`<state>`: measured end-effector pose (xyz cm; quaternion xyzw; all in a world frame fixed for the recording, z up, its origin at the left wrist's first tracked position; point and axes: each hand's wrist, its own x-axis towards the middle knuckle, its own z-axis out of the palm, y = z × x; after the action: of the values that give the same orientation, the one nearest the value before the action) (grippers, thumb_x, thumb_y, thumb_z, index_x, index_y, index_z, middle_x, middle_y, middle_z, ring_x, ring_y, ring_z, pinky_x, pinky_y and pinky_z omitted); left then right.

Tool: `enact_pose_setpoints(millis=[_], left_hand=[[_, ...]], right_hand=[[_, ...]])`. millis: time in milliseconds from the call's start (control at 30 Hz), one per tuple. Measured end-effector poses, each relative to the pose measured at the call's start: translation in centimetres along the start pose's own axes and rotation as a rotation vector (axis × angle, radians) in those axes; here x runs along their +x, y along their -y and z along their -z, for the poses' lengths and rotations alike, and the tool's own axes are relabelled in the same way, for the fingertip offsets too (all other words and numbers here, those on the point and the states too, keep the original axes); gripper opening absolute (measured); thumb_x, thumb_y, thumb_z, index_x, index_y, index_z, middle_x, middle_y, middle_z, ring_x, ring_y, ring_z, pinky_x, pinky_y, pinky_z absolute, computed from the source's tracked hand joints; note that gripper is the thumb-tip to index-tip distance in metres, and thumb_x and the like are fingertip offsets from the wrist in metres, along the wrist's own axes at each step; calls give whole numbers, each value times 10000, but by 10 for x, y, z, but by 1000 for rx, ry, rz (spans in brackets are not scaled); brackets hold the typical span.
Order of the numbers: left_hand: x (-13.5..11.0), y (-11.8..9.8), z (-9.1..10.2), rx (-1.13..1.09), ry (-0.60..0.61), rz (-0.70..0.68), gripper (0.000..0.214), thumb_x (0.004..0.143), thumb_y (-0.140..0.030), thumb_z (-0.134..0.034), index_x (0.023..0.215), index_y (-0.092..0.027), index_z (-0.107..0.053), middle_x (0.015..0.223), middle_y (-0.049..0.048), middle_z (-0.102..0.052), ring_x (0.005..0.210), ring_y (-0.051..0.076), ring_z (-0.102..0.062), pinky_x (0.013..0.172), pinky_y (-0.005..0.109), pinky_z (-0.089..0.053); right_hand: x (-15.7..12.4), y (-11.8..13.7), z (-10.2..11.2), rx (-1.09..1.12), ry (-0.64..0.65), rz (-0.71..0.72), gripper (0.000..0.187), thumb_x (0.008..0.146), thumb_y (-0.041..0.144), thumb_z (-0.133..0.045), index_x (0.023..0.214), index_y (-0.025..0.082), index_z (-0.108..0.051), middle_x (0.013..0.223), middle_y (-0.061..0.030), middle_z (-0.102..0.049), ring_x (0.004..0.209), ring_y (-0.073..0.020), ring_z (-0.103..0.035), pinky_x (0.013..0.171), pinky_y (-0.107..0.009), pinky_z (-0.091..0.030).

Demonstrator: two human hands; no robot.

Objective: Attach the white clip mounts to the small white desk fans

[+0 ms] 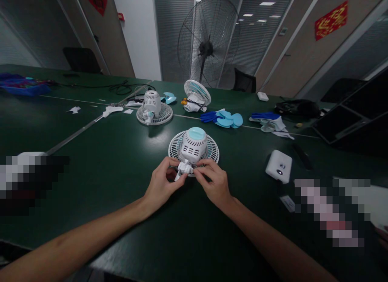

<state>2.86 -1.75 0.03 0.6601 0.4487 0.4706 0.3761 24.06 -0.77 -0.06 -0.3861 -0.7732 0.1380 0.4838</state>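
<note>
L hand [162, 184] & R hand [214, 184] are both pinching shut on the white bracket [183, 168] of the small fan [194, 144], which is lying grille-down mid-tabletop [121, 164], so prob. mid-job, w/ blue blades [226, 119] sitting loose farther back.

An office meeting room — long green table [121, 160], black chairs [81, 59], blind-covered glass walls [257, 31], laptop [348, 120].

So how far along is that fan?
Looks done: the small white plastic fan lies face down on the green table, grille and motor housing joined. In hand: left hand and right hand pinch its white bracket. Apparently left: loose blue plastic blades lie behind, near two more white fans.
</note>
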Motion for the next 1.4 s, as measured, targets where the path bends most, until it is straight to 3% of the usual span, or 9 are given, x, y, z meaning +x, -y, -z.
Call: enact_pose_setpoints(millis=[100,233,533,667,867,1167,1400], left_hand=[[0,-1,1,-2,0,-4,271,905,-307,-754,1095,-193,-598,1142,61,-634,778,145,-687,653,260,-566],[1,-2,2,-1,0,-8,259,912,-302,-748,1093,-194,-598,1120,53,-637,780,144,-688,652,258,-561],[0,1,0,-3,1,-14,255,919,-303,-749,1094,-196,-598,1117,49,-634,778,137,-683,646,251,-553],[0,0,-1,-5,-2,-27,255,918,-305,-752,1086,-192,-597,1125,54,-632,775,139,-684,645,253,-558],[1,-1,0,18,-20,-32,254,910,-301,-760,1082,-200,-602,1108,40,-633,761,134,-685,632,248,-551],[0,0,0,-8,-2,-18,261,913,-295,-757,1103,-200,-606,1120,39,-637,757,127,-684,629,246,-557],[0,-1,0,-5,0,-20,261,918,-305,-753,1096,-197,-596,1125,51,-629,760,134,-681,633,251,-558]], right_hand=[[-1,2,1,-3,5,-2,90,978,206,-650,1010,225,-732,1112,-73,-678,758,-146,-708,725,-317,-623],[-2,4,2,-28,28,54,270,964,157,-633,1210,257,-684,1174,-79,-665,748,-137,-691,706,-310,-626],[-1,-1,1,-52,3,7,88,978,265,-692,1031,220,-746,1145,-72,-652,708,-120,-685,649,-287,-609],[-1,1,0,-99,9,26,130,1005,248,-642,944,198,-745,1135,-72,-654,711,-119,-695,693,-296,-607],[-2,6,2,-107,0,65,146,957,170,-642,1094,208,-679,1184,-82,-638,706,-114,-678,677,-283,-604],[-3,1,1,-224,-4,133,180,998,166,-621,1146,236,-695,1217,-86,-626,720,-109,-688,664,-279,-589],[-1,4,2,-196,2,59,110,998,274,-660,1046,203,-729,1211,-97,-623,708,-115,-680,622,-288,-599]])
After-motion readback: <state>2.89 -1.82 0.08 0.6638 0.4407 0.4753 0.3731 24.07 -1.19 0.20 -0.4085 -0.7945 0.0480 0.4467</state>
